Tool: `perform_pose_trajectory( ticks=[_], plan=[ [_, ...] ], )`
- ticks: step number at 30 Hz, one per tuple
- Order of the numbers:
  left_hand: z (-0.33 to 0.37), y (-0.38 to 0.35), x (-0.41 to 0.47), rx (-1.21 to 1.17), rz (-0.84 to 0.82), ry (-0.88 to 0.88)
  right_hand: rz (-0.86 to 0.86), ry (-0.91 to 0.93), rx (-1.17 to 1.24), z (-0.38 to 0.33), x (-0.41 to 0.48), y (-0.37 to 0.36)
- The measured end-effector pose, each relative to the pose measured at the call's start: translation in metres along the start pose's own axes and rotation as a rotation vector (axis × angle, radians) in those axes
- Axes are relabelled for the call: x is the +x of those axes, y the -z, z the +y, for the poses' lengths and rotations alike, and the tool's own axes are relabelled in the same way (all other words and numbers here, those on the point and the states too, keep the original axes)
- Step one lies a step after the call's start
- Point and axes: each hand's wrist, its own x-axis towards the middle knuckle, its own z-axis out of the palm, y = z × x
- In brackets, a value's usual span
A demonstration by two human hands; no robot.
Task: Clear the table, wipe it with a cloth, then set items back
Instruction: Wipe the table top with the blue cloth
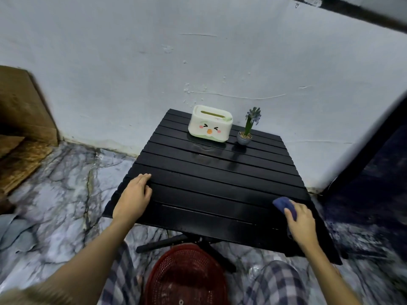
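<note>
A black slatted table point(211, 179) stands against a pale wall. At its far edge sits a white tissue box point(209, 123) with a cartoon duck face, and just right of it a small potted plant point(250, 126) with a purple flower. My left hand point(134, 198) lies flat on the table's near left corner, fingers together, holding nothing. My right hand point(301, 221) presses a blue cloth point(284, 205) onto the near right part of the tabletop; the cloth is partly hidden under my fingers.
A red mesh basket point(187, 276) sits on the marble-patterned floor under the table's near edge, between my knees in checked trousers. Brown cardboard point(24, 119) leans at the left wall. A dark door frame point(374, 150) runs along the right.
</note>
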Motion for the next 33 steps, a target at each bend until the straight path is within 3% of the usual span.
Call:
perform_pose_trajectory(
  ticks=[7, 15, 23, 25, 28, 31, 33],
  plan=[
    [0.000, 0.000, 0.000, -0.008, -0.009, 0.016, -0.024, -0.010, 0.152, -0.076, 0.003, -0.032],
    [0.000, 0.001, -0.001, -0.021, -0.010, 0.016, -0.251, 0.434, 0.226, -0.182, -0.050, -0.079],
    [-0.001, 0.002, 0.000, -0.034, -0.011, 0.017, -0.443, 0.784, 0.300, -0.192, -0.115, -0.070],
    [-0.002, 0.002, -0.001, -0.040, -0.016, 0.025, -0.543, 0.763, 0.403, -0.190, -0.133, -0.068],
    [-0.002, 0.003, -0.001, -0.042, -0.016, 0.034, -0.611, 0.568, 0.616, -0.181, -0.137, -0.058],
    [0.000, 0.004, -0.002, -0.037, -0.029, 0.034, -0.484, 0.387, 0.776, -0.158, -0.109, -0.037],
    [0.001, 0.004, -0.002, -0.036, -0.035, 0.035, -0.333, 0.289, 0.750, -0.133, -0.077, -0.013]
  ],
)
